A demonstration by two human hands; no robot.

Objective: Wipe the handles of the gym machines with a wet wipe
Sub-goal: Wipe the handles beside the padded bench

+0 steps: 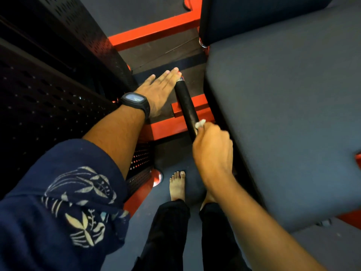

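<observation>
Head view looks down at one black handle (185, 102) of a gym machine, a foam-gripped bar that slants away between the perforated weight-stack shroud (58, 90) and the dark seat pad (283, 118), above the red frame (156, 30). The right hand (213, 151) is curled round the near end of this handle, pinching one white wet wipe (200, 123) against the grip; only a small bunched corner of the wipe shows above the knuckles. The left hand (160, 92) is flat with straight fingers held together, its fingertips touching the far capped end of the bar, seemingly to steady it. Judging by the wipe's place at the near end, this handle looks to be mid-wipe, with the stretch up to the cap probably left to cover; whether any of it is already clean cannot be told, as no wet sheen shows. No other handle is in view, so the remaining machines seem to be ahead. Counted: one handle, one wipe, two hands, one wristwatch (136, 101) on the left wrist, one seat pad, two bare feet (177, 185)
</observation>
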